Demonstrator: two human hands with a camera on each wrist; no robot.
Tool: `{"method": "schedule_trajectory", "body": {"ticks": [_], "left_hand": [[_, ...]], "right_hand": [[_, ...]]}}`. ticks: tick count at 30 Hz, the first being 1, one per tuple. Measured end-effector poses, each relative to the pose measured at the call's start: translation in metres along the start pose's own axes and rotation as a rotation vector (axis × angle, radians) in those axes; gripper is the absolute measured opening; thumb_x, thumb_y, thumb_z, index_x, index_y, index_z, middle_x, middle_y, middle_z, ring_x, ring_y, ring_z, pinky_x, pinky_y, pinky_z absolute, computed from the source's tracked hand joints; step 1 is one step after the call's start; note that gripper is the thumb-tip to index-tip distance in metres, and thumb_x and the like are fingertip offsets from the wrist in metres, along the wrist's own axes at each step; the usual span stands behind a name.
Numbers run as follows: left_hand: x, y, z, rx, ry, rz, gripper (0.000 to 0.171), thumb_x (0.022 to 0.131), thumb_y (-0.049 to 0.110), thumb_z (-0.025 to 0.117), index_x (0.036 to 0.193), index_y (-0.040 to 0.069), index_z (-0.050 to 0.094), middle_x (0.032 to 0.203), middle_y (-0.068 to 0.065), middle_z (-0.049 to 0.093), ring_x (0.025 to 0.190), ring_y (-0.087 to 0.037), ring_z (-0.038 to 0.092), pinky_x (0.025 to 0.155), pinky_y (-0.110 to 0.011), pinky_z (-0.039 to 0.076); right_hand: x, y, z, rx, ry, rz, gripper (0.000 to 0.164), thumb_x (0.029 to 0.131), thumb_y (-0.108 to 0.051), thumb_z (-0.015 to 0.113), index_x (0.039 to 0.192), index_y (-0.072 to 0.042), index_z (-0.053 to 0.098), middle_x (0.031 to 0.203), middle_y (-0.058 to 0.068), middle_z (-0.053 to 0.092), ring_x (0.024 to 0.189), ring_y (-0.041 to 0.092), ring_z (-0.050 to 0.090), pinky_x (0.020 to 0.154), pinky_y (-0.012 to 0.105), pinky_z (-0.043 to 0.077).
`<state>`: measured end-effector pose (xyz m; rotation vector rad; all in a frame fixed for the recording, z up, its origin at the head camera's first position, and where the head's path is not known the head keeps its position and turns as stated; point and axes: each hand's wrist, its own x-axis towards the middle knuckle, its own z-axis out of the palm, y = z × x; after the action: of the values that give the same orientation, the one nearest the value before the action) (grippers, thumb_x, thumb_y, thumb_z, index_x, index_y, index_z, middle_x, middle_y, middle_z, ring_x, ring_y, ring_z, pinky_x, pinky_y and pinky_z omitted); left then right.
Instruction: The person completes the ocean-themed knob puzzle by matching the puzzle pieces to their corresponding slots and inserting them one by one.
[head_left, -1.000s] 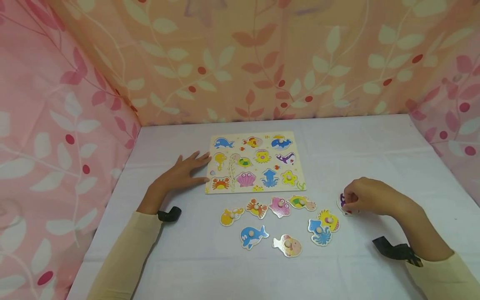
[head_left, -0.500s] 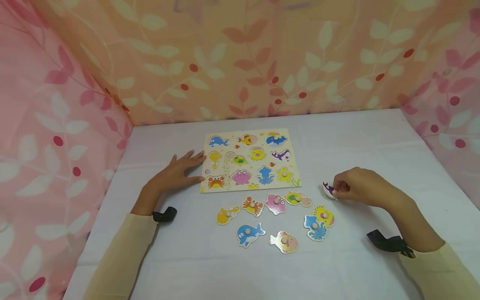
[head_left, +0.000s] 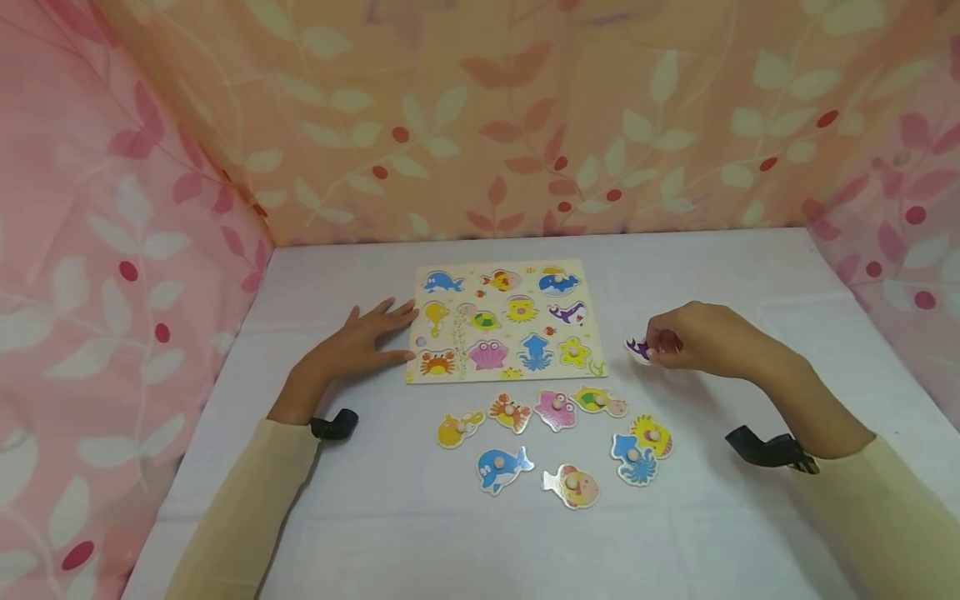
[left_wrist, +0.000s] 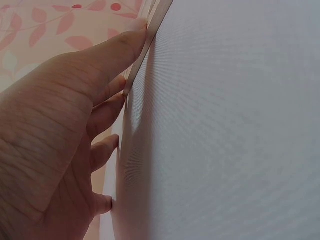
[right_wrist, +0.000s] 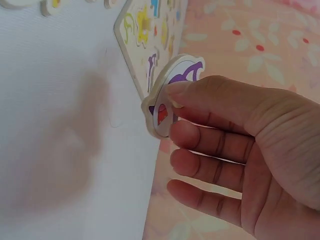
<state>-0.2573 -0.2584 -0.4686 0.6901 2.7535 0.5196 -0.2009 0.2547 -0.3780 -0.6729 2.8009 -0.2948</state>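
A wooden peg puzzle board (head_left: 453,375) with sea-animal pictures lies mid-table. My left hand (head_left: 362,342) rests at its left edge, thumb and fingertips on the rim with the fingers spread. In the right wrist view, my right hand (right_wrist: 225,135) pinches a purple-and-white whale puzzle piece (right_wrist: 161,107) between thumb and forefinger. That piece is tilted above the table, right of the board; its knob is hidden by the fingers. On the board, a blue whale piece (head_left: 558,283) and a yellow starfish piece (head_left: 574,352) sit in their recesses, knobs showing.
Loose knobbed pieces lie in front of the board: a seahorse (head_left: 452,432), crab (head_left: 510,414), pink shell (head_left: 555,410), turtle (head_left: 598,401), dolphin (head_left: 501,473), fish (head_left: 577,490), and a squid (head_left: 636,468) overlapping a yellow octopus (head_left: 654,435). Floral curtains (head_left: 510,125) surround the white table.
My right hand has lifted the purple whale piece off the table and carried it leftward and away from me, closer to the board. The left hand stays at the board's edge.
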Motion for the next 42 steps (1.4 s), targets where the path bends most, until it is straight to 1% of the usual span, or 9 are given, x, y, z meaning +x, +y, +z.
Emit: {"method": "schedule_trajectory", "body": {"ticks": [4,10,18,21,26,32,36,39,42], "left_hand": [[0.002,0.001,-0.001,0.001,-0.007,-0.004,0.087,0.088,0.068,0.064,0.160,0.030,0.031,0.167,0.010,0.023,0.157,-0.025,0.005,0.120,-0.064,-0.007],[0.002,0.000,-0.003,0.006,-0.008,-0.005,0.088,0.089,0.068,0.064,0.161,0.030,0.030,0.168,0.009,0.022,0.157,-0.026,0.005,0.119,-0.064,-0.007],[0.001,-0.001,-0.004,0.010,-0.007,-0.004,0.089,0.088,0.067,0.065,0.161,0.029,0.030,0.167,0.008,0.023,0.157,-0.027,0.006,0.119,-0.065,-0.005],[0.000,0.000,-0.004,0.004,0.005,-0.002,0.089,0.088,0.067,0.065,0.160,0.029,0.031,0.167,0.008,0.023,0.157,-0.027,0.007,0.119,-0.065,-0.005],[0.000,-0.002,-0.002,-0.007,0.023,0.019,0.087,0.089,0.066,0.065,0.160,0.028,0.033,0.167,0.007,0.025,0.157,-0.027,0.008,0.119,-0.066,-0.005],[-0.001,-0.002,0.001,-0.017,0.015,0.027,0.087,0.089,0.066,0.065,0.160,0.028,0.033,0.167,0.007,0.025,0.157,-0.028,0.007,0.119,-0.066,-0.005],[0.000,-0.002,0.002,-0.003,0.006,0.015,0.087,0.089,0.069,0.063,0.160,0.030,0.032,0.167,0.009,0.023,0.157,-0.025,0.006,0.120,-0.064,-0.006],[0.000,-0.002,0.002,0.004,0.000,0.005,0.088,0.089,0.070,0.062,0.160,0.030,0.031,0.167,0.010,0.023,0.157,-0.025,0.005,0.120,-0.064,-0.006],[0.000,-0.001,0.001,0.003,0.005,0.011,0.087,0.089,0.069,0.063,0.160,0.029,0.032,0.167,0.009,0.024,0.157,-0.025,0.007,0.120,-0.065,-0.005]], "right_hand": [[0.015,0.001,-0.003,0.009,0.017,-0.020,0.014,0.084,-0.024,0.085,0.093,-0.019,0.076,0.070,-0.007,0.058,0.068,0.014,0.052,0.060,0.029,0.049],[0.037,0.004,0.000,0.035,0.028,-0.039,0.012,0.085,-0.023,0.083,0.092,-0.017,0.076,0.071,-0.006,0.059,0.070,0.016,0.052,0.062,0.030,0.049],[0.066,0.001,0.001,-0.013,0.018,-0.049,0.012,0.086,-0.022,0.083,0.093,-0.016,0.075,0.072,-0.004,0.059,0.072,0.017,0.053,0.066,0.032,0.050],[0.077,-0.002,-0.001,-0.028,0.005,-0.056,0.011,0.086,-0.021,0.081,0.093,-0.016,0.075,0.072,-0.004,0.060,0.072,0.018,0.054,0.068,0.032,0.052],[0.093,-0.010,-0.002,-0.044,-0.015,-0.078,0.009,0.088,-0.022,0.080,0.092,-0.016,0.074,0.073,-0.004,0.060,0.075,0.019,0.054,0.069,0.032,0.050],[0.107,-0.014,0.000,-0.044,-0.036,-0.091,0.008,0.087,-0.020,0.081,0.090,-0.017,0.074,0.073,-0.003,0.060,0.077,0.020,0.054,0.071,0.034,0.049],[0.114,-0.014,0.003,-0.047,-0.037,-0.098,0.008,0.086,-0.019,0.081,0.088,-0.017,0.074,0.072,-0.002,0.059,0.078,0.021,0.053,0.072,0.034,0.048],[0.117,-0.013,0.006,-0.041,-0.034,-0.099,0.007,0.086,-0.019,0.081,0.089,-0.017,0.075,0.073,-0.002,0.059,0.079,0.021,0.053,0.073,0.035,0.048],[0.118,-0.014,0.008,-0.028,-0.037,-0.088,0.007,0.087,-0.020,0.081,0.090,-0.017,0.076,0.074,-0.002,0.060,0.080,0.021,0.053,0.074,0.036,0.048]]}}
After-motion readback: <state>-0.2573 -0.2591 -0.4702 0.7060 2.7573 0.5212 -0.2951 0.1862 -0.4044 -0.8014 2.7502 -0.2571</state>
